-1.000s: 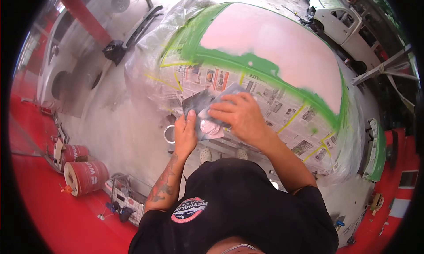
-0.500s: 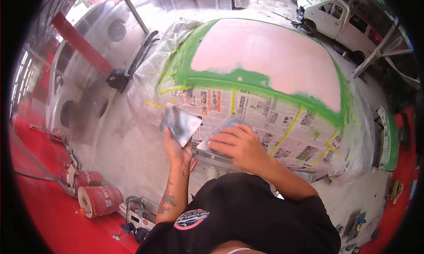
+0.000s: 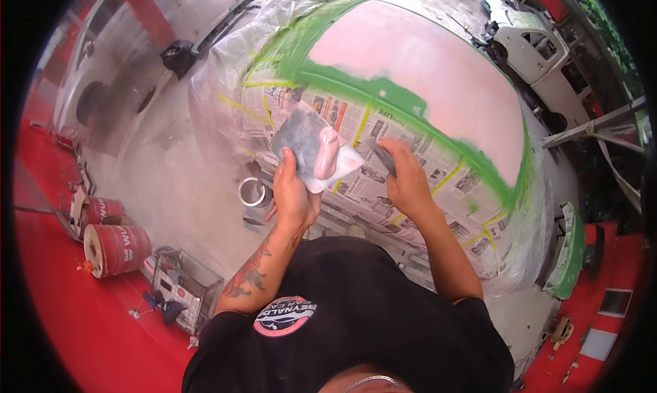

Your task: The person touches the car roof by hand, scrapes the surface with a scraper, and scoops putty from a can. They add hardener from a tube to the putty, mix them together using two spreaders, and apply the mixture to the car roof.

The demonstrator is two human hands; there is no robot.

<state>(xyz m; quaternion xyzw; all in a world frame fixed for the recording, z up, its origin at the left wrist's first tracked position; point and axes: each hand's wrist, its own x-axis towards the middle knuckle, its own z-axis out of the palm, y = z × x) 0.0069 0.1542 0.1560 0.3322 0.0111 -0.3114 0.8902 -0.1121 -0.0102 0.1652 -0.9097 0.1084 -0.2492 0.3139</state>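
My left hand (image 3: 295, 191) holds up a flat, square mixing board (image 3: 299, 136), thumb on top and fingers underneath. A thick lump of pink body filler (image 3: 328, 153) lies on the board's right part; the rest of its surface is grey and smeared. To the right, apart from the board, my right hand (image 3: 409, 181) is closed on a thin dark grey spreader (image 3: 385, 159), seen nearly edge-on. Beyond both hands is a car panel (image 3: 417, 71) with a pale pink surface and green edges. Newspaper (image 3: 383, 181) taped with yellow strips covers the area below it.
Clear plastic sheeting (image 3: 219, 92) drapes the car's sides. An open can (image 3: 254, 192) stands by my left forearm. Red drums (image 3: 118, 249) and a wire basket (image 3: 185, 290) are at lower left. A white vehicle (image 3: 530, 51) stands at upper right, a green-edged part (image 3: 567, 253) at right.
The board has come up and right, and pink filler now shows on it. My right hand has moved right, turning the spreader from flat to edge-on. The view has tilted downward.
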